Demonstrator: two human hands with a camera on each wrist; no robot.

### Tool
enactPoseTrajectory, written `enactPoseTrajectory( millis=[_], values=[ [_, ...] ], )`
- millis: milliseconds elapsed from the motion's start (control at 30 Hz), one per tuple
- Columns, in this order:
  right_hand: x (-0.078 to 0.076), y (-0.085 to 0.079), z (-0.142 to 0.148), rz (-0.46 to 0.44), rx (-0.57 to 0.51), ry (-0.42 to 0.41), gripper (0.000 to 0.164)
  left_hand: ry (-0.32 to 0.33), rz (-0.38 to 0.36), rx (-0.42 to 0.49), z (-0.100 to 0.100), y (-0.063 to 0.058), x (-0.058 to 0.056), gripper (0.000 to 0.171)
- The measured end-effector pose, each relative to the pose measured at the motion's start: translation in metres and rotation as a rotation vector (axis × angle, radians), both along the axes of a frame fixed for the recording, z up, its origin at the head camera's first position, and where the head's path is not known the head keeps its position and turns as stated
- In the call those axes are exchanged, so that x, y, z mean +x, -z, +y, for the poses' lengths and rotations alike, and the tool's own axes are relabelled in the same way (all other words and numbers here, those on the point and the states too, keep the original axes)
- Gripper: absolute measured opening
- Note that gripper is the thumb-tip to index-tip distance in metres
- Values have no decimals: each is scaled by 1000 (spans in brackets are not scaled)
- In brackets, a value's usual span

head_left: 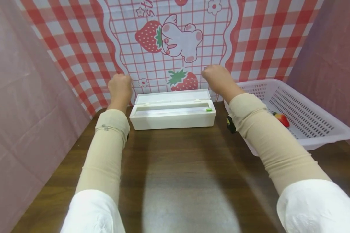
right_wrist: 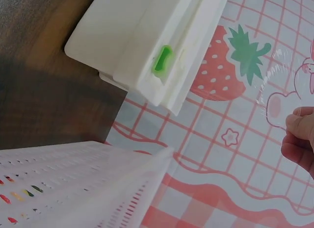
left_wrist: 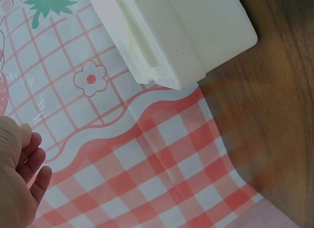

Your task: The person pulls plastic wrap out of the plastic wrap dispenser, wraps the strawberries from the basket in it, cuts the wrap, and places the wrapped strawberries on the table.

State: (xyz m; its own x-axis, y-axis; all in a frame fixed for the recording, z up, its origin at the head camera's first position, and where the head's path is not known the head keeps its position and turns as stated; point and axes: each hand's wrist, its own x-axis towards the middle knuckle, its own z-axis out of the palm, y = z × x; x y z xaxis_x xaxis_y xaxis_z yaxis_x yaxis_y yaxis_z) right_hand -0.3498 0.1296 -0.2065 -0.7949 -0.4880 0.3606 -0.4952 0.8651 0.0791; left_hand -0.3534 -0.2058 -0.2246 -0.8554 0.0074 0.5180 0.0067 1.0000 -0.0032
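Both hands are raised in front of the patterned cloth, apart from each other. My left hand [head_left: 120, 88] pinches the edge of clear plastic wrap, whose glossy wrinkles [left_wrist: 39, 102] show beside the fingertips in the left wrist view. Thumb and forefinger of my right hand [head_left: 219, 79] pinch the wrap too; faint shiny creases [right_wrist: 267, 83] spread from there in the right wrist view. The film is so transparent that its outline is hard to see. Between and below the hands stands a white wrap dispenser box [head_left: 173, 121], its lid [head_left: 172, 96] raised and a green slide cutter [head_left: 209, 110] at its right end.
A white perforated basket [head_left: 312, 113] stands at the right with a red-and-yellow fruit-like item [head_left: 281, 119] inside. Behind the box hangs a red-checked strawberry cloth [head_left: 175, 74]. The brown wooden table [head_left: 175, 161] runs toward me, with pink cloth [head_left: 32, 81] along the sides.
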Motion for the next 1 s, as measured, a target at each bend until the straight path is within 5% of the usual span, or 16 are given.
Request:
enactPoseTrajectory(
  millis=[233, 833, 1000],
  values=[
    [1, -7, -1, 16, 21, 4, 27, -47, -56, 16, 2, -11, 4, 29],
    [5, -25, -3, 38, 44, 1, 26, -61, -40, -19, 3, -27, 8, 18],
    [6, -30, -3, 38, 23, -17, 23, -51, 15, 14, 2, -30, 10, 19]
  ],
)
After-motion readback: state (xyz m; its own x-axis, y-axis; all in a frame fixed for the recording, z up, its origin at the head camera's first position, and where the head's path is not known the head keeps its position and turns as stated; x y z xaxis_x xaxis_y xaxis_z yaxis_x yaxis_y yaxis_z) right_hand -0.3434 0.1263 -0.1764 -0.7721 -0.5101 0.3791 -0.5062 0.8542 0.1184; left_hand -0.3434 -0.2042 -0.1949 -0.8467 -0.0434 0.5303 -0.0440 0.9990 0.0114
